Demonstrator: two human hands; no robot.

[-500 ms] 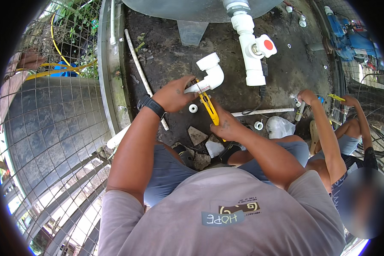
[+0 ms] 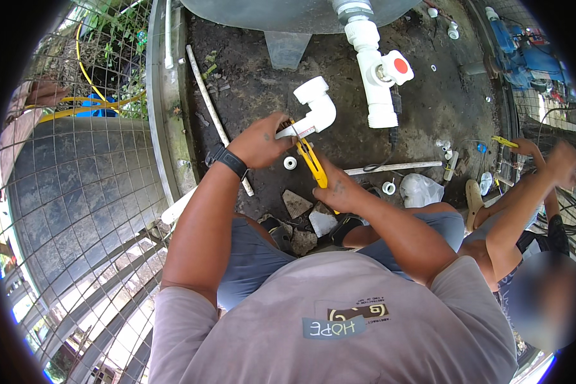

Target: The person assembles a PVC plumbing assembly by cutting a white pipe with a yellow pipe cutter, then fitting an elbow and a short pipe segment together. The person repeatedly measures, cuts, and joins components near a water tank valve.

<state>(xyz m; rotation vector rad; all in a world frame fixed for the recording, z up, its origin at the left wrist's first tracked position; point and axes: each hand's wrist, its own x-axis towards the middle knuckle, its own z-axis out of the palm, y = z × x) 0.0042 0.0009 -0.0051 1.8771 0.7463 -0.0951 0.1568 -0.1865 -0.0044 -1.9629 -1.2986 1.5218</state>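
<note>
My left hand (image 2: 265, 142) is closed around a short white plastic pipe (image 2: 291, 130), part of it hidden by the fingers. A white elbow fitting (image 2: 321, 112) sits on the pipe's far end, its open mouth turned up and left. My right hand (image 2: 336, 187) grips a yellow cutting tool (image 2: 313, 164) by its handle. The tool's thin dark blade lies across the pipe just beside my left fingers. Whether the blade has bitten into the pipe is too small to tell. On the ground just below the pipe is a small white ring fitting (image 2: 290, 162).
Beyond my hands, a white pipe with a red-marked valve (image 2: 393, 68) hangs from a grey tank (image 2: 301, 14). Thin white pipes (image 2: 208, 105) lie on the dirt, with stones (image 2: 296, 203) and a plastic bag (image 2: 421, 191) nearer. A wire fence (image 2: 83, 192) bounds the left; a co-worker's arm (image 2: 525, 205) is at right.
My hands stay at the pipe with the blade across it, barely shifted. The co-worker's nearer hand has left the small fittings on the ground and swung up to the right.
</note>
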